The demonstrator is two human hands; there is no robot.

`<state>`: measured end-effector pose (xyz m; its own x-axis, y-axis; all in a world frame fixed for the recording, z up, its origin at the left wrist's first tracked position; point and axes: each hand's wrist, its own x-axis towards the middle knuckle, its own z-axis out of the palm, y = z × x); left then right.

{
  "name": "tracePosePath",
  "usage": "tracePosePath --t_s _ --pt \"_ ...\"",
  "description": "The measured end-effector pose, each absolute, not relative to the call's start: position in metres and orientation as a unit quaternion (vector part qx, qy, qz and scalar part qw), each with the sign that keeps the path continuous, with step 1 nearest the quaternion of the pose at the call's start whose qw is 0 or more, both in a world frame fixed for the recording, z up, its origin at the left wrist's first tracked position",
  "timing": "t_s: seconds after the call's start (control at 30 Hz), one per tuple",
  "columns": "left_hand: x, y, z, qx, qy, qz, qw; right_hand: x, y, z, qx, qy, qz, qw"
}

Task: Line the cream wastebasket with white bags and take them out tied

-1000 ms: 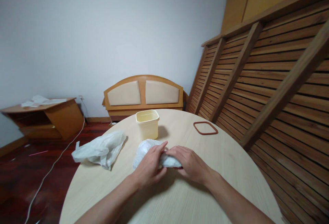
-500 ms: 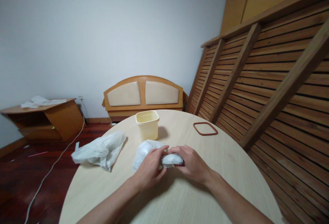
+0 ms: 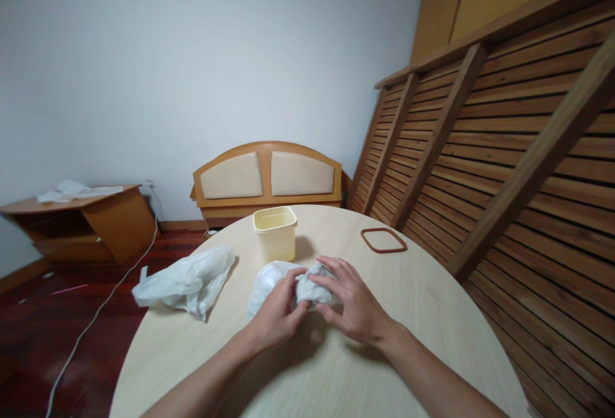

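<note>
Between both hands is a crumpled white plastic bag (image 3: 313,287), bunched into a small ball. My left hand (image 3: 280,308) has its fingers and thumb on the ball's left side. My right hand (image 3: 353,303) curls over the top and right side, thumb low. Another bundled white plastic bag (image 3: 267,282) lies on the table just left of the ball, partly behind my left hand. Behind it stands a pale yellow square container (image 3: 276,242), upright with its top uncovered. A loose white plastic bag (image 3: 192,282) spreads over the table's left edge.
A reddish-brown squarish ring (image 3: 383,251) lies flat at the right of the round table (image 3: 427,335). Slatted wooden panels (image 3: 480,168) lean on the right. A headboard (image 3: 267,175) stands beyond the table; a low cabinet (image 3: 115,226) and a cable (image 3: 103,303) are at left.
The white bag between my hands has gone from a flattened, elongated bundle to a rounder ball. My right hand has turned, with its fingers now over the top of it.
</note>
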<state>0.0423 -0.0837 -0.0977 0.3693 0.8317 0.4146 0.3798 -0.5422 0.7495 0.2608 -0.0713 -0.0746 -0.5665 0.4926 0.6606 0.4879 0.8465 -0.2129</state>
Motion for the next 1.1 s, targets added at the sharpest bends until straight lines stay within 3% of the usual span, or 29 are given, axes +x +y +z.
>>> tracePosePath --t_s 0.27,0.43,0.73,1.1 --pt "0.042 -0.08 -0.091 0.733 0.437 0.457 0.251 0.261 -0.073 -0.075 -0.275 -0.82 -0.104 0.491" --pt "0.04 -0.078 -0.086 0.722 0.445 0.469 0.246 0.249 -0.081 -0.073 -0.326 -0.837 0.039 0.438" --pt "0.044 -0.086 -0.089 0.769 0.388 0.45 0.234 0.235 -0.081 -0.082 -0.355 -0.76 0.304 0.452" --pt "0.05 -0.087 -0.078 0.721 0.445 0.479 0.229 0.232 -0.079 -0.085 -0.328 -0.737 0.353 0.475"
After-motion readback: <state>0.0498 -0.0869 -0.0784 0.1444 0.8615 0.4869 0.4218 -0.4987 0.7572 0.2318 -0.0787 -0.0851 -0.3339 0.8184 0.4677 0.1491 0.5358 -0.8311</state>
